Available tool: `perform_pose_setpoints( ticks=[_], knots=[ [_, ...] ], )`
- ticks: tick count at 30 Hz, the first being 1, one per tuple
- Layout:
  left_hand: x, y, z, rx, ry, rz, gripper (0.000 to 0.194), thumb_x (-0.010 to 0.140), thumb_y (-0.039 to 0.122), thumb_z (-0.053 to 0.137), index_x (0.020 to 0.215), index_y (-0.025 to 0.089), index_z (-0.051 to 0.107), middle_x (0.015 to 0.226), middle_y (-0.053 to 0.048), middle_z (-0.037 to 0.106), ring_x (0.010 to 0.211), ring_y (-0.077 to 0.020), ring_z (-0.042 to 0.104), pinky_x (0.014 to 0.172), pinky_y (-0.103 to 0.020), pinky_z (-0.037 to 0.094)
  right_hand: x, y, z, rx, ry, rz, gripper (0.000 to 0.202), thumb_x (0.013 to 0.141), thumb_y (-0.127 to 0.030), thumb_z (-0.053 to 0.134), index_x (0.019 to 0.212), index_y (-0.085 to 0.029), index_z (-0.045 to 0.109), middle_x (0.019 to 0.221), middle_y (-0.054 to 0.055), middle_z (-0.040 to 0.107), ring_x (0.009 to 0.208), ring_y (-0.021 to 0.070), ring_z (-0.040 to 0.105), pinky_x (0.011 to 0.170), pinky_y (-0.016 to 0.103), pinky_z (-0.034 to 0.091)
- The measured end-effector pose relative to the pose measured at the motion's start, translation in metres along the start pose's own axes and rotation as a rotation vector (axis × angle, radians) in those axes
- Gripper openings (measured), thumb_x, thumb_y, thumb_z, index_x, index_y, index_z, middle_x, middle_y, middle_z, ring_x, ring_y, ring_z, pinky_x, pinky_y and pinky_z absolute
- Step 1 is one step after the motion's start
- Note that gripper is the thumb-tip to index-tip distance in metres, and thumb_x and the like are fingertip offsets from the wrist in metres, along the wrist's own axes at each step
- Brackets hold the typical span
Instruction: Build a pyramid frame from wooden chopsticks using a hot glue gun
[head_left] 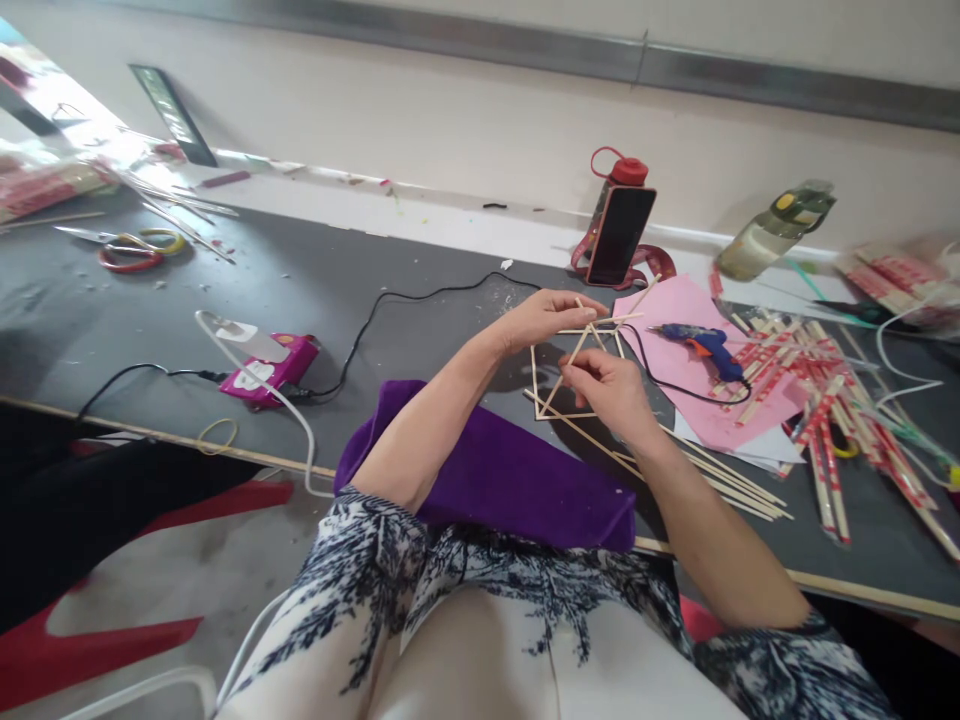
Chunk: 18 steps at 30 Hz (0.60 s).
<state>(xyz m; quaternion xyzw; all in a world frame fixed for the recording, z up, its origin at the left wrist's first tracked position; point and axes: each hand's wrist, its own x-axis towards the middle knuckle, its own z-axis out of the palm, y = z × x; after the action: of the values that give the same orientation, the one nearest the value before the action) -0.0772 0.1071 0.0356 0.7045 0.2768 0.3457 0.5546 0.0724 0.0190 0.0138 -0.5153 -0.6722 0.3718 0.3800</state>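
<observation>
A frame of thin wooden sticks (535, 378), which look like chopsticks, lies on the dark table in front of me. Slanting sticks rise from it and meet near its far side. My left hand (546, 318) is at that meeting point, its fingers closed around the stick ends. With thumb and forefinger, my right hand (609, 388) pinches a slanting stick (556, 388) lower down, inside the frame. Fingers and frame overlap, so the exact contact is partly hidden. Right of my hands, a blue glue gun (701, 345) rests on pink paper (675, 305), its nozzle pointing left.
Loose sticks (731, 480) and red-white wrapped chopsticks (829, 470) lie on the right. A phone (621, 237) leans on a red-capped bottle (628, 172); another bottle (780, 232) stands nearby. Purple cloth (510, 475) lies at the front edge. A magenta box (274, 370) with cables and scissors (131, 250) are left.
</observation>
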Motion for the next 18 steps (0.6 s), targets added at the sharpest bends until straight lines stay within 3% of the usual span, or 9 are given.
perform_pose_setpoints(
  ticks=[18],
  knots=[
    [-0.003, -0.011, 0.003, -0.061, 0.002, -0.019, 0.039, 0.073, 0.035, 0.068, 0.105, 0.012, 0.067, 0.103, -0.010, 0.068, 0.094, -0.0165, 0.060, 0.091, -0.033, 0.043, -0.004, 0.000, -0.001, -0.061, 0.000, -0.013, 0.019, 0.081, -0.034, 0.053, 0.087, -0.022, 0.066, 0.068, -0.002, 0.064, 0.045, 0.0097, 0.053, 0.049, 0.023, 0.041]
  ],
)
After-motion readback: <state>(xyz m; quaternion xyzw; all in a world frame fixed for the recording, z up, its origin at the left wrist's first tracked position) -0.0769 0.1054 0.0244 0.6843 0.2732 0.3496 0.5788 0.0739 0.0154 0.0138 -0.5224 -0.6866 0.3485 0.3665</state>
